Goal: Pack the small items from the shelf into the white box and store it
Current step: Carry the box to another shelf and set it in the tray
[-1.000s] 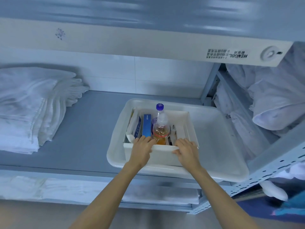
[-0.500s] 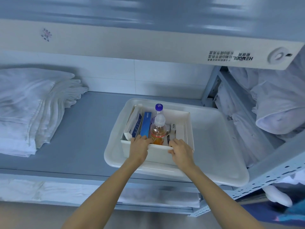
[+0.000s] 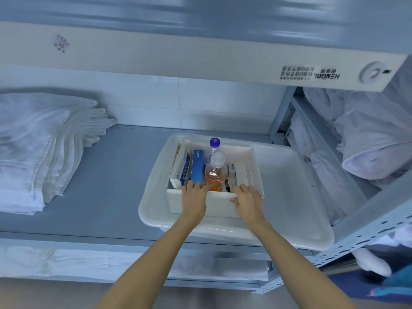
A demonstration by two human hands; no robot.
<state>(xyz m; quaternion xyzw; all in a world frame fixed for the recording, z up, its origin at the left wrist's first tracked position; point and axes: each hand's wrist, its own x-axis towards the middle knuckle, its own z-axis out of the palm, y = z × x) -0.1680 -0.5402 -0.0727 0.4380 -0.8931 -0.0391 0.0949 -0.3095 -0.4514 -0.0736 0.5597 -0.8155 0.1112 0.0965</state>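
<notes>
White box (image 3: 219, 205) looks packed inside the tray (image 3: 289, 215); left hand (image 3: 193, 200) and right hand (image 3: 248, 200) grips clamp its near rim, final storing probably left.

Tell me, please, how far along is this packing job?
Done: orange-drink bottle and blue carton stand inside the white box, which sits in the white tray on the shelf. In hand: left hand and right hand grip its near wall. Left: probably only letting go.
</notes>
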